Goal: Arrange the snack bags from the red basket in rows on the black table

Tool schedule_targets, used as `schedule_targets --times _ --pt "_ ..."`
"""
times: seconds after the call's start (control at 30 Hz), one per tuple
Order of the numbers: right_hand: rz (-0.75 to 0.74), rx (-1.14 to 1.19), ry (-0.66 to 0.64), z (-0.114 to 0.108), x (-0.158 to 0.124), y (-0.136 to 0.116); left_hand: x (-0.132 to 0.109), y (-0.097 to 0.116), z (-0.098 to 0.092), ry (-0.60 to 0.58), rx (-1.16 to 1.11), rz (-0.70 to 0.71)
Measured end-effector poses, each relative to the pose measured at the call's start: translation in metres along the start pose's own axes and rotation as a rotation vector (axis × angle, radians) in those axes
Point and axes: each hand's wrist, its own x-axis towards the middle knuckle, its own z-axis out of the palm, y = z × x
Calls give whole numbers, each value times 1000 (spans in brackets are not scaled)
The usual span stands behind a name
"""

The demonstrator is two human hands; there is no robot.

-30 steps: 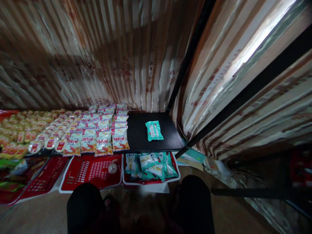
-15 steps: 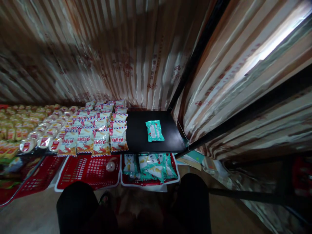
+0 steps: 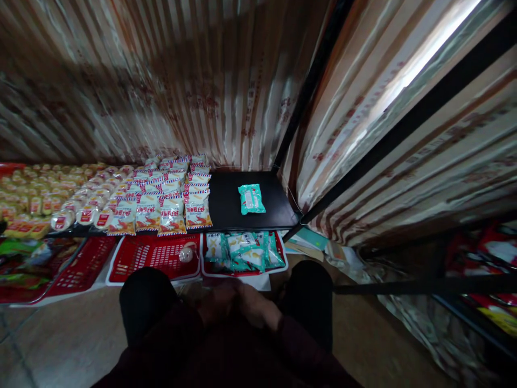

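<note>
The left hand (image 3: 220,300) and the right hand (image 3: 251,303) are held together in shadow between the dark-clothed knees (image 3: 147,296), just short of a red basket (image 3: 246,274) filled with teal packets (image 3: 252,257), and whether anything is gripped in them cannot be told. A single teal packet (image 3: 251,199) is laid flat on the black shelf (image 3: 224,199) above that basket, well apart from the hands. To its left, white packets (image 3: 172,213) with striped edges are set out in overlapping rows, and a second red basket (image 3: 161,253), holding a round pale item (image 3: 186,254), is placed below them.
</note>
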Motion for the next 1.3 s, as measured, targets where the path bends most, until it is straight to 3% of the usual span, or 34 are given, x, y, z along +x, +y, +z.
schedule_targets --times 0.07,0.17,0.23,0.37,0.5,0.6,0.7,0.83,0.9,1.0,1.17,1.3 --pt "-25 -18 127 -18 8 -3 12 -3 -11 63 147 -7" --pt "-122 -63 461 -51 22 -9 38 -11 -31 183 326 -156" --pt "-130 -158 549 -70 31 -9 56 -17 -42 116 374 -213" --pt "45 -402 433 -88 44 4 78 -26 -42 -90 392 -291" --pt "52 -438 330 -86 46 21 84 -29 -23 -174 387 -347" --pt "1 -405 317 -86 47 28 86 -33 -17 -180 335 -349" --pt "-51 -385 323 -95 48 34 87 -43 -27 -102 304 -337" --pt "95 -328 435 -109 54 44 84 -59 -45 144 387 -591" --pt "141 -244 446 -110 59 48 82 -62 -45 104 363 -652" --pt "66 -106 389 -105 66 50 80 -55 -36 0 272 -586" --pt "-50 -52 482 -102 62 59 83 -36 -30 49 180 -590" --pt "-26 -92 540 -104 56 63 81 -42 -41 41 131 -574"
